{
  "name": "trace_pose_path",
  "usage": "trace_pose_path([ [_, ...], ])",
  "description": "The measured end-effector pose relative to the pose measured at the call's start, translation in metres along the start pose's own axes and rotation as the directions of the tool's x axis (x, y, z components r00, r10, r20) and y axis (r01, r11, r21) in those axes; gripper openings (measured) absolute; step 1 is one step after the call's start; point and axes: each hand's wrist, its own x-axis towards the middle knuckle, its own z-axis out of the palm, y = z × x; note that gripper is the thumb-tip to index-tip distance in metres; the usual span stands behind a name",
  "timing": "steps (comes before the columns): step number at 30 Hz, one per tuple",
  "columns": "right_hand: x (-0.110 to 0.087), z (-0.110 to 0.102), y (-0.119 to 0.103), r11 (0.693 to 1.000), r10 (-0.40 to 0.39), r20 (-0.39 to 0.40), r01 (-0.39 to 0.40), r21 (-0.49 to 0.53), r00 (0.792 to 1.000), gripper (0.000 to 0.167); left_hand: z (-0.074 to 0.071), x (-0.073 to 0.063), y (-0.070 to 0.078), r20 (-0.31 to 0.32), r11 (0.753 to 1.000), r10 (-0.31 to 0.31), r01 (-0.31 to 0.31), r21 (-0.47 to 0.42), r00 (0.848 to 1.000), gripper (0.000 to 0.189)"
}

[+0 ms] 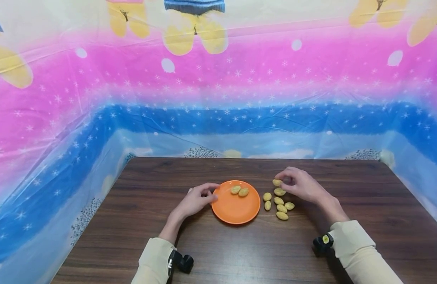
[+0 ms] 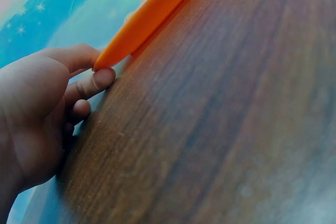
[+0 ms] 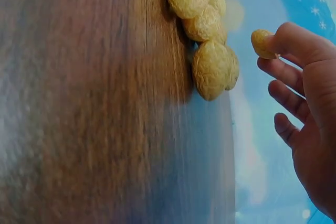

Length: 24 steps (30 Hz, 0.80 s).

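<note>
An orange plate lies on the table, with two yellow, wrinkled, nut-like ovals near its far rim. My left hand grips the plate's left rim between thumb and fingers; the left wrist view shows the orange edge in that pinch. To the right of the plate, my right hand pinches one yellow oval between thumb and forefinger, raised off the table. Its other fingers are spread loosely. Several more ovals lie in a loose group between the plate and the right hand.
The dark wood-grain table reaches back to a printed cloth in pink and blue, which hangs behind it and along both sides. A small black camera sits on each wrist, beside the pale sleeves.
</note>
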Motion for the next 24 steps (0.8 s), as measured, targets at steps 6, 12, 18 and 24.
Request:
trace_pose_path([
  [6,0.002,0.002,-0.008,1.000,-0.028,0.015,0.028,0.005,1.000,0.023,0.000,0.000,0.000,0.004,1.000,-0.005,0.005,0.006,1.000,0.038],
  [12,0.006,0.005,-0.014,0.997,-0.082,0.018,0.082,-0.006,0.996,0.024,-0.001,0.000,0.001,0.006,1.000,0.000,0.000,0.006,1.000,0.039],
  [18,0.012,0.011,-0.022,0.988,-0.156,0.023,0.156,-0.010,0.987,0.026,-0.001,-0.001,0.002,0.011,1.000,0.003,-0.003,0.003,1.000,0.039],
  [24,0.016,0.019,-0.030,0.984,-0.175,0.044,0.176,-0.014,0.984,0.026,-0.002,-0.001,0.003,0.015,1.000,0.005,-0.005,0.004,1.000,0.039],
])
